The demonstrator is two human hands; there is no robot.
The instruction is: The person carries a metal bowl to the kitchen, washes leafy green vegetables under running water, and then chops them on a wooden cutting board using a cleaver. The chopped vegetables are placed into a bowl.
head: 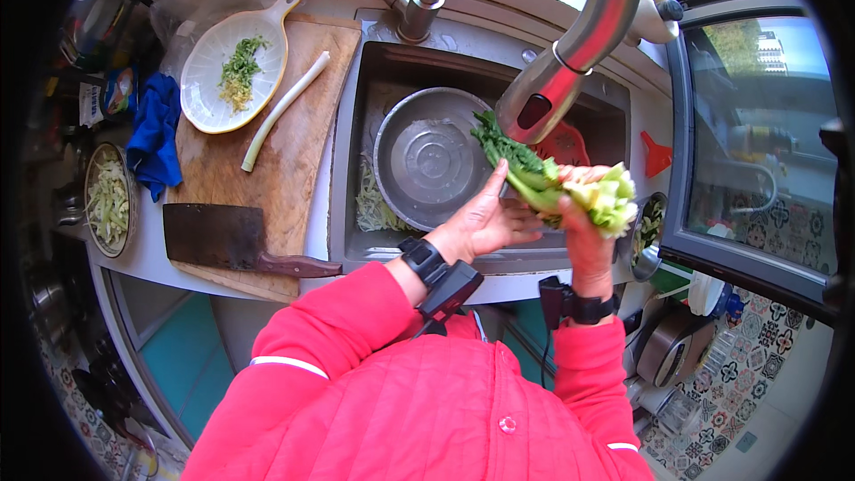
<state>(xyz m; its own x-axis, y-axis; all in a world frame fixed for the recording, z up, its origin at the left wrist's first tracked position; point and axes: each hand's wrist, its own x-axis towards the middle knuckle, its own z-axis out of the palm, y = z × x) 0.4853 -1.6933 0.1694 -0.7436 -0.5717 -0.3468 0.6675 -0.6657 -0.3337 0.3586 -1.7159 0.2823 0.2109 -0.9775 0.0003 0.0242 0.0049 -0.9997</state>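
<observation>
A bunch of leafy greens with pale stem ends (544, 180) lies slantwise over the sink, below the faucet head (554, 90). My right hand (586, 227) grips it near the stem ends. Beneath its middle, my left hand (497, 217) has its fingers spread, the thumb beside the stalks; whether it touches them is unclear. A round metal basin (427, 160) with some water in it sits in the sink, partly behind the greens. Behind them also shows a red plastic colander (564, 143). Shredded vegetable pieces (374, 204) lie on the sink bottom, left of the basin.
Left of the sink, a wooden cutting board (294, 120) bears a cleaver (220, 237), a scallion stalk (287, 110) and a white dish (230, 80) of chopped greens. A blue cloth (155, 133) and a bowl of shredded vegetable (109, 200) lie farther left. An open window (755, 147) stands at right.
</observation>
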